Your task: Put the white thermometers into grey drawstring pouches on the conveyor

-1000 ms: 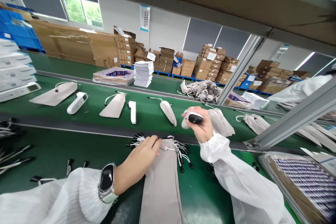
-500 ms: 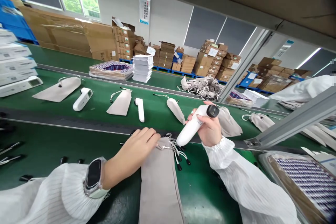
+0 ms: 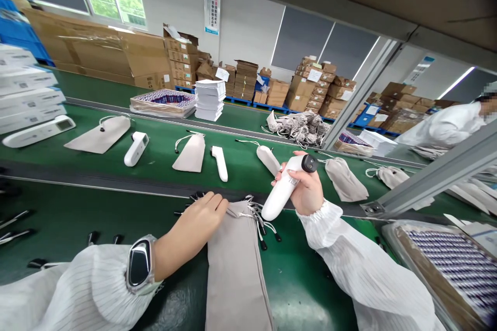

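Note:
In my right hand (image 3: 308, 189) is a white infrared thermometer (image 3: 282, 191), its black sensor end up and to the right, its handle tilted down to the left. My left hand (image 3: 207, 217) lies at the top of a stack of grey drawstring pouches (image 3: 236, 269), its bent fingers closed on the upper pouch's mouth; the fingertips are partly hidden. White cords (image 3: 258, 214) with black ends spill from the stack's right corner. Beyond my hands, on the green belt, are a loose thermometer (image 3: 219, 163), another thermometer (image 3: 136, 150) and a grey pouch (image 3: 190, 152).
A metal post (image 3: 363, 95) slants up at the right. Beside my right forearm stands a tray of striped packs (image 3: 450, 264). White boxes (image 3: 29, 90) are stacked at the left. A pile of pouches (image 3: 301, 126) lies across the belt, and a co-worker's white sleeve (image 3: 442, 124) shows far right.
The pouches and thermometers on the belt have shifted right. My left hand has drawn slightly left, and the thermometer in my right hand has moved slightly left too. The co-worker has leaned further into view.

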The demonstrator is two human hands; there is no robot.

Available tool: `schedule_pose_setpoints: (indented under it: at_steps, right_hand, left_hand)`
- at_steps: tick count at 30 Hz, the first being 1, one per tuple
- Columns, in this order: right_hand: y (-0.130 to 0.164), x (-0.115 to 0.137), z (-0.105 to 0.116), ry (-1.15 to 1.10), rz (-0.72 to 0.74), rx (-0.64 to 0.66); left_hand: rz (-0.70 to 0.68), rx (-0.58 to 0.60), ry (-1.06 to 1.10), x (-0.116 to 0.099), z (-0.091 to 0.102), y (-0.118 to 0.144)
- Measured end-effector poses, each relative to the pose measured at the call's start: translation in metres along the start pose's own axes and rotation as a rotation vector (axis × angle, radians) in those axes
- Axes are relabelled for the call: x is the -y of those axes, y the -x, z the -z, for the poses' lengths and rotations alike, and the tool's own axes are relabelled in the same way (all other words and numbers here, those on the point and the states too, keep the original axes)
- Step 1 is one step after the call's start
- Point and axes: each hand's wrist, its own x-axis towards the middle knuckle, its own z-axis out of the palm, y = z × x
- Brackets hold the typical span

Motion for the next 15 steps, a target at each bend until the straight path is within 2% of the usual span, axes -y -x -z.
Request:
schedule_pose_setpoints:
  at_steps: [4, 8, 11, 15]
  right_hand:
    - [0.001, -0.003, -0.001, -0.019, -0.029, 0.004]
    - [0.001, -0.005, 0.0, -0.07, -0.059, -0.001]
    - [-0.001, -0.003, -0.001, -0.131, -0.07, -0.044]
    - [0.0, 0.006, -0.009, -0.219, 0.006, -0.1]
  left_hand:
    - [0.025, 0.022, -0.054, 0.0, -0.002, -0.003]
    - [-0.008, 0.032, 0.005, 0.001, 0.005, -0.003]
    - [-0.04, 0.081, 0.204, -0.002, 0.016, -0.001]
    - [-0.031, 0.174, 0.52, -0.012, 0.028, 0.002]
